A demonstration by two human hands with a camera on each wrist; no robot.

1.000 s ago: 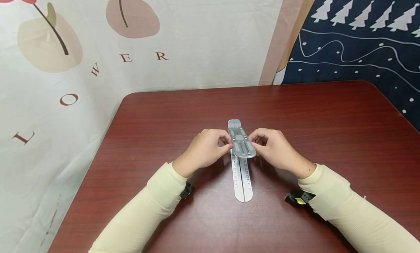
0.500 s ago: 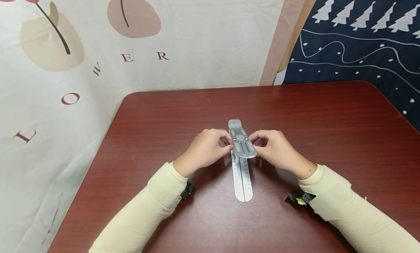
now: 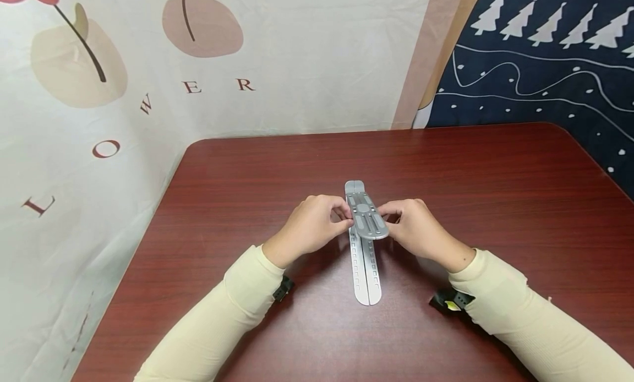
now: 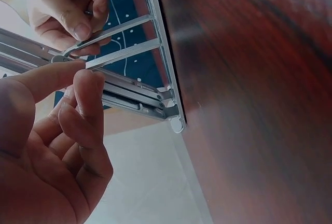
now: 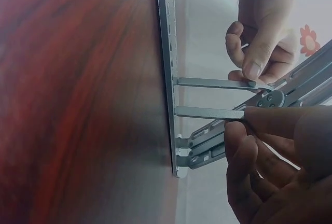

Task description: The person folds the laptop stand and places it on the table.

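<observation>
A silver folding laptop stand (image 3: pixel 367 222) stands on the table, its slotted base (image 3: pixel 365 280) flat and its upper plate raised at a slant. Two thin support struts (image 5: pixel 207 112) run from the base up to the hinge below the plate. My left hand (image 3: pixel 314 222) is at the stand's left side, thumb and forefinger pinching the upper end of one strut (image 4: pixel 124 53). On the other side my right hand (image 3: pixel 421 228) pinches the matching strut near the hinge, as the right wrist view shows. The plate hides part of the right fingertips in the head view.
The reddish-brown wooden table (image 3: pixel 247 173) has rounded far corners. Behind it hang a pale printed cloth (image 3: pixel 307 52) with letters and a dark blue cloth (image 3: pixel 535 79) with white trees. Black straps (image 3: pixel 283 288) with devices sit at both wrists.
My right hand has shifted slightly down, its fingers a little changed at the stand's edge. The left hand stays nearly still, and the raised plate has moved barely to the right.
</observation>
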